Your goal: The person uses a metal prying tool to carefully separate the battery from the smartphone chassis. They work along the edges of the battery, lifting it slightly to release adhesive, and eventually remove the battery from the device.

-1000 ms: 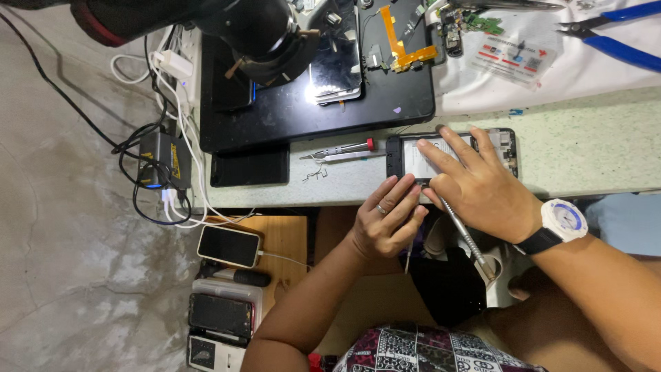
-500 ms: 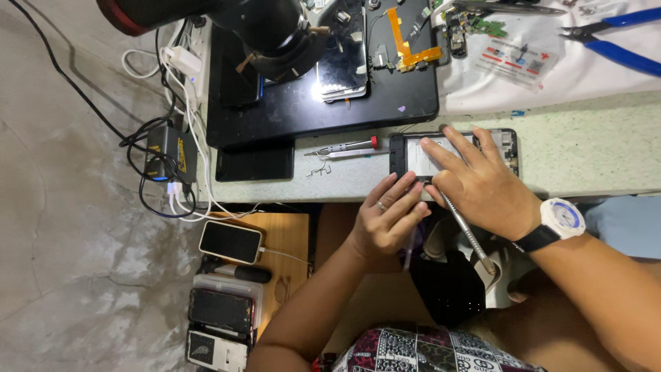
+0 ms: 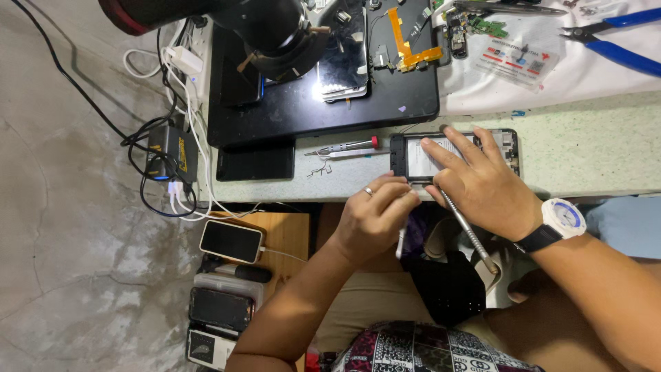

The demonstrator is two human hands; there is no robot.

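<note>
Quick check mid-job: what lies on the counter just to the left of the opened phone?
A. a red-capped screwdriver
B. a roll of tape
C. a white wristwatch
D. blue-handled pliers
A: the red-capped screwdriver lies on the counter just left of the opened phone, which the right hand presses down.

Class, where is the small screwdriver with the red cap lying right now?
In the head view, the screwdriver lies on the pale worktop, just left of the opened phone, below the black mat.

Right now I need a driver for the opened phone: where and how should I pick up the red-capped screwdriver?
Probably best to pinch the red-capped screwdriver at mid-shaft, coming straight down from above. It lies flat and lengthwise on the bench, clear of the opened phone, which both hands are busy with, so its long sides are free for a fingertip pinch.
</note>
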